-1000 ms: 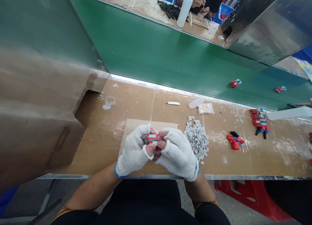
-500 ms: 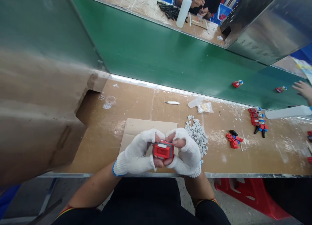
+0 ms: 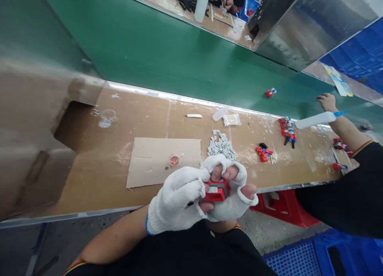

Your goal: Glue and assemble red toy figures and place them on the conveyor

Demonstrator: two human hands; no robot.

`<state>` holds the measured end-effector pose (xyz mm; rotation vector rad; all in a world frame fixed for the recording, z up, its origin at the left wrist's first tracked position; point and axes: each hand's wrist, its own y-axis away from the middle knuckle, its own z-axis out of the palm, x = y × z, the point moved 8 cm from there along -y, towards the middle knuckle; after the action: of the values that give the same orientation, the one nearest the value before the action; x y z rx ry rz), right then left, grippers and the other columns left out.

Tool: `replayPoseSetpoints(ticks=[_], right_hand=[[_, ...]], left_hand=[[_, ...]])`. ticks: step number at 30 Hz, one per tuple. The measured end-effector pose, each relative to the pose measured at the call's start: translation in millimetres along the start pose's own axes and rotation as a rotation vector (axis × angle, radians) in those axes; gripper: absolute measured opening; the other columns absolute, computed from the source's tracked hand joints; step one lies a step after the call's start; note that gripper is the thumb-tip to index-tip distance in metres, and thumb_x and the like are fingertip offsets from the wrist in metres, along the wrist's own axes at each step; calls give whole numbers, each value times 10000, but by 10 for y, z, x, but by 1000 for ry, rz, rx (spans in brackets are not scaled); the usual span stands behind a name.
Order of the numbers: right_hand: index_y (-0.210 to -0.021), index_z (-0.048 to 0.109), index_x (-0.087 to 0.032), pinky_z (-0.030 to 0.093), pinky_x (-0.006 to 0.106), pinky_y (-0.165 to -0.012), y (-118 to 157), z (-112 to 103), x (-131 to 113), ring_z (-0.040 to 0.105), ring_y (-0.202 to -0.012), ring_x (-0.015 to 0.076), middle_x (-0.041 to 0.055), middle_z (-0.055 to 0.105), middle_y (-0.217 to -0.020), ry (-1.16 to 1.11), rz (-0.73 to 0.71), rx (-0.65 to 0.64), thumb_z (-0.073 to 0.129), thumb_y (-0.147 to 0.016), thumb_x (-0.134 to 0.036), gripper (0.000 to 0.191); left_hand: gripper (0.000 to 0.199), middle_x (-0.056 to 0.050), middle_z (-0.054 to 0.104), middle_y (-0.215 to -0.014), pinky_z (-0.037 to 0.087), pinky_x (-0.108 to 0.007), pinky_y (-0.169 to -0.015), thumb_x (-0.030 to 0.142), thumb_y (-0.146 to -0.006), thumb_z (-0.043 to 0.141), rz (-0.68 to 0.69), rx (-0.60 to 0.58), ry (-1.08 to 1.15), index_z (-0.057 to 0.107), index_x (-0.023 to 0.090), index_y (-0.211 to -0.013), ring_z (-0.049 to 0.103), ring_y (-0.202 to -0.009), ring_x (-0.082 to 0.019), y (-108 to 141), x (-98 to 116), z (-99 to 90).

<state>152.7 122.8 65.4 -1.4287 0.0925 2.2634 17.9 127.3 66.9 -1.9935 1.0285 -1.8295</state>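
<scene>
Between both hands is a red and grey plastic toy part [image 3: 216, 191] with a light grey piece on its face. My left hand [image 3: 181, 198], in a white glove with bare fingertips, grips its left side. My right hand [image 3: 231, 192], gloved alike, cups it from the right, with one thumb or finger sticking out. Just beyond the hands lies a pile of small grey plastic pieces [image 3: 221, 146]. A cardboard sheet [image 3: 152, 160] lies to the left, bearing a small cup of reddish liquid [image 3: 174, 160] with a thin stick in it.
A white-handled knife [image 3: 194, 116] and a bag of cotton swabs [image 3: 232, 119] lie farther back. Red and blue toy parts [image 3: 263, 152] sit to the right. A co-worker's arm [image 3: 344, 120] reaches over the green belt [image 3: 179, 56]. A metal housing [image 3: 38, 108] stands at left.
The toy part has been turned and moved right and nearer my body, held by both hands. The view has shifted right, the cup is uncovered, and the co-worker's arm reaches farther in.
</scene>
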Motion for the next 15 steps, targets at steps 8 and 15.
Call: replayPoseSetpoints(ticks=[8, 15], right_hand=[[-1053, 708, -336, 456, 319, -476, 144, -110, -82, 459, -572, 183, -34, 470, -776, 124, -318, -45, 517, -1159, -725, 446], [-1027, 662, -322, 525, 380, -563, 301, -108, -22, 546, -623, 211, -20, 511, -786, 190, -461, 80, 501, -1155, -744, 469]], left_hand=[[190, -47, 771, -989, 695, -300, -795, 138, -1044, 803, 76, -116, -105, 653, 241, -1100, 779, -880, -198, -153, 197, -47], [196, -31, 745, -923, 642, -281, -734, 70, -1031, 693, 45, -218, -84, 622, 252, -1022, 732, -805, -184, -167, 186, -27]])
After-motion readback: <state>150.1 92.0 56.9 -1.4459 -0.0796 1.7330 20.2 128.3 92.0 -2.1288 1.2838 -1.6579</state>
